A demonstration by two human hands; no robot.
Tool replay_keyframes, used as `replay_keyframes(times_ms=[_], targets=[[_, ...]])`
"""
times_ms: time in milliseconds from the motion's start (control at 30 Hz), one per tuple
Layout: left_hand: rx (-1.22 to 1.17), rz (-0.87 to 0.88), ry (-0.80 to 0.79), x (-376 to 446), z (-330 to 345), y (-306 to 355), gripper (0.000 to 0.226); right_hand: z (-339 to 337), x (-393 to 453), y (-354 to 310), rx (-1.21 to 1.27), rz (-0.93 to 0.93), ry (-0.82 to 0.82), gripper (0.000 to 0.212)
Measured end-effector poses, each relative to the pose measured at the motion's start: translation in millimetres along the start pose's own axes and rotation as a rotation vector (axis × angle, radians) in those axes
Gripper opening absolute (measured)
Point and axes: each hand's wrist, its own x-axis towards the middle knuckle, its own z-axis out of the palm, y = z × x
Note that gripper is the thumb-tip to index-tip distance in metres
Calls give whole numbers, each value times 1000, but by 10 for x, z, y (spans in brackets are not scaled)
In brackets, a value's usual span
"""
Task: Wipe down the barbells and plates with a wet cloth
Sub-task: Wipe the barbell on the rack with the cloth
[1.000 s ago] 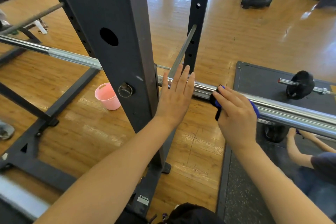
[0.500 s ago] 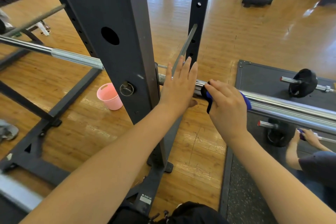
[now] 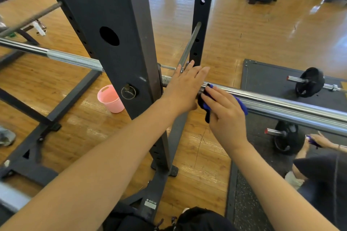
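A long chrome barbell (image 3: 281, 106) lies across the dark rack upright (image 3: 116, 39) and runs off to the right. My right hand (image 3: 225, 112) presses a blue and black cloth (image 3: 205, 103) onto the bar's sleeve, close to the rack. My left hand (image 3: 185, 86) rests on the bar with straight fingers, just left of the cloth. Two black plates (image 3: 309, 81) (image 3: 285, 138) on short bars sit on the dark mat (image 3: 262, 77) at the right.
A pink bucket (image 3: 110, 98) stands on the wooden floor behind the upright. The rack's base beams (image 3: 62, 107) spread across the floor at left. Another person (image 3: 323, 170) crouches at lower right, a hand on the nearer plate's bar. Gym machines stand far back right.
My right hand slid the cloth left along the bar toward the rack. My left hand stayed on the bar and now nearly touches the cloth.
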Motion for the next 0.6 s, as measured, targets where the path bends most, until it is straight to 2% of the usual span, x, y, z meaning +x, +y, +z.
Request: replay_keyframes(times_ms=[133,233,300,367,400,500,600], targets=[[99,-38,0,-29,-7,33,100,-41,-66,189,-75,-26,87,32],[240,-66,142,-133,109,113,93,-123,-121,283,-98,3,141,31],[327,4,257,-201,264,214,80,-154,-106,267,-96,20,148,31],[384,78,363,-216,411,333,57,-169,-58,207,-77,48,162,33],[393,79,383,-203,443,381,51,-168,-39,187,-66,54,157,33],[455,14,372,-158,489,437,51,-196,-31,236,-53,39,96,34],[462,41,372,-134,483,404,54,-288,-108,347,-89,60,89,34]])
